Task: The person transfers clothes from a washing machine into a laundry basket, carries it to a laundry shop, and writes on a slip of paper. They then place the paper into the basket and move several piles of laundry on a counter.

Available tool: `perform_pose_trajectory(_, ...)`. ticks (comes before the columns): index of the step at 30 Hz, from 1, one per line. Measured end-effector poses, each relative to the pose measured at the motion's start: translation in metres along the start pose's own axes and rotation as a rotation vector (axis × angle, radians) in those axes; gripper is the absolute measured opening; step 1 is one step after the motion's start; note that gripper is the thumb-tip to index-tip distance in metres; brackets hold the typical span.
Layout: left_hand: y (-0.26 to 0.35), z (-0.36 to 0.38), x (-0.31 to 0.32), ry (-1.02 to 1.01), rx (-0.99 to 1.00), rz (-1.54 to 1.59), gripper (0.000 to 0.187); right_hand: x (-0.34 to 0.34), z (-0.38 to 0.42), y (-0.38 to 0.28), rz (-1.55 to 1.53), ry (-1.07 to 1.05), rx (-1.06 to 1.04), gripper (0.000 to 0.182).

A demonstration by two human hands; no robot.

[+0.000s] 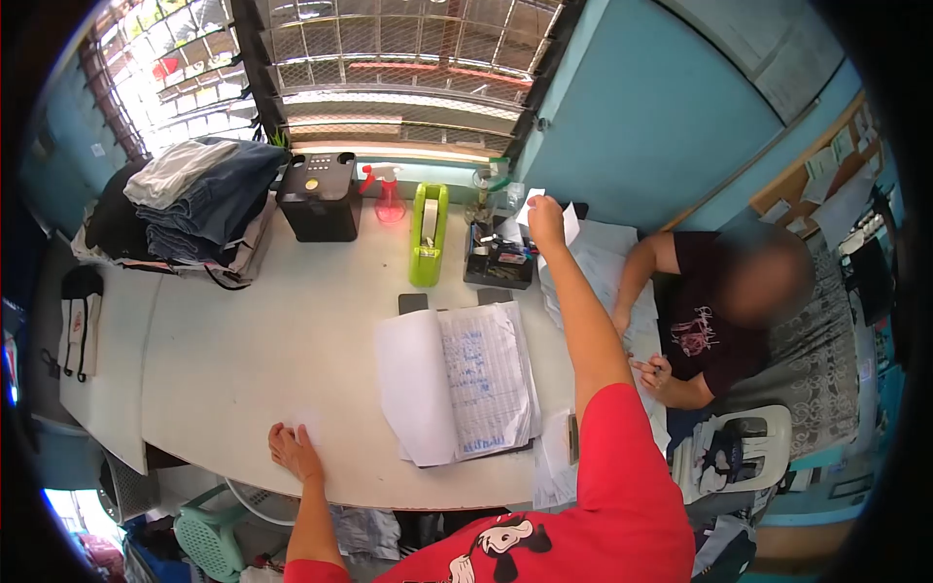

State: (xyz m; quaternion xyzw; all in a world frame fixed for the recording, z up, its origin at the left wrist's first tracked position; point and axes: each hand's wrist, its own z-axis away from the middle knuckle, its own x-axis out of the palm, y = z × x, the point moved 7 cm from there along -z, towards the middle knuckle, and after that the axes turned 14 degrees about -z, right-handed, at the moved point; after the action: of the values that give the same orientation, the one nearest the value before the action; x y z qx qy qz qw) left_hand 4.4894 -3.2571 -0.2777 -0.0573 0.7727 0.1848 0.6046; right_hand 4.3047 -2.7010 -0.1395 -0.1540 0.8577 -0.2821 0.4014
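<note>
My right hand (545, 220) reaches far across the white table (233, 360) and pinches a small white slip of paper (568, 222) above a black organiser tray (498, 262). Near the front edge, my left hand (293, 449) lies flat on the tabletop, fingers spread, holding nothing. An open notebook (457, 384) with blue handwriting lies between my arms. I wear a red shirt.
A seated person in a dark shirt (702, 335) rests both hands on papers at the right. A green tape dispenser (428, 233), a black box (319, 197), a red spray bottle (389, 199) and folded clothes (199, 199) line the far edge. A white plastic chair (743, 457) stands lower right.
</note>
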Motion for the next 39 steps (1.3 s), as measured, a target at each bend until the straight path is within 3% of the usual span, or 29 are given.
perform_pose_trajectory(10,0.002,-0.002,0.004,0.028,0.019,-0.085,0.012,0.056,0.012,0.017,0.268,-0.038,0.108,0.014)
perform_pose_trajectory(12,-0.003,-0.001,0.009,0.050,0.006,-0.108,0.013,0.065,0.016,0.019,0.345,-0.192,0.211,0.015)
perform_pose_trajectory(14,-0.003,0.000,0.008,0.063,0.004,-0.100,0.013,0.063,0.022,0.009,0.421,-0.053,0.098,0.012)
perform_pose_trajectory(17,-0.002,-0.002,0.008,0.047,-0.021,-0.108,0.013,0.066,0.027,0.013,0.351,0.035,0.135,0.013)
perform_pose_trajectory(22,-0.001,-0.001,0.005,-0.049,-0.048,-0.076,0.017,0.049,0.015,-0.018,0.439,-0.191,0.251,0.012)
perform_pose_trajectory(24,-0.001,-0.002,0.001,-0.019,-0.020,-0.040,0.017,0.029,-0.002,-0.034,0.376,0.136,0.079,0.012)
perform_pose_trajectory(25,-0.003,-0.002,0.003,-0.019,-0.034,-0.049,0.017,0.028,-0.011,-0.033,0.257,0.165,0.055,0.015)
perform_pose_trajectory(27,-0.009,0.000,0.011,0.017,-0.036,0.012,0.017,0.030,-0.026,-0.028,0.155,0.167,0.117,0.023)
perform_pose_trajectory(28,-0.015,0.001,0.019,0.031,-0.075,0.092,0.021,0.039,-0.035,-0.018,0.261,0.085,0.218,0.028)
perform_pose_trajectory(29,-0.013,0.002,0.024,0.121,0.033,-0.130,0.025,0.047,-0.042,-0.004,0.223,0.003,0.306,0.033)
perform_pose_trajectory(31,-0.025,0.003,0.029,0.078,-0.100,0.036,0.025,0.077,-0.052,0.034,0.041,-0.126,0.236,0.025)
perform_pose_trajectory(33,-0.023,0.000,0.021,0.032,-0.116,0.044,0.020,0.081,-0.063,0.042,0.123,-0.157,-0.062,0.027)
perform_pose_trajectory(36,-0.016,-0.005,0.009,0.086,-0.014,-0.007,0.013,0.075,-0.087,0.065,0.185,-0.120,-0.106,0.021)
perform_pose_trajectory(39,-0.015,-0.007,0.006,0.077,-0.039,-0.002,0.010,0.045,-0.084,0.036,0.212,-0.071,-0.054,0.022)
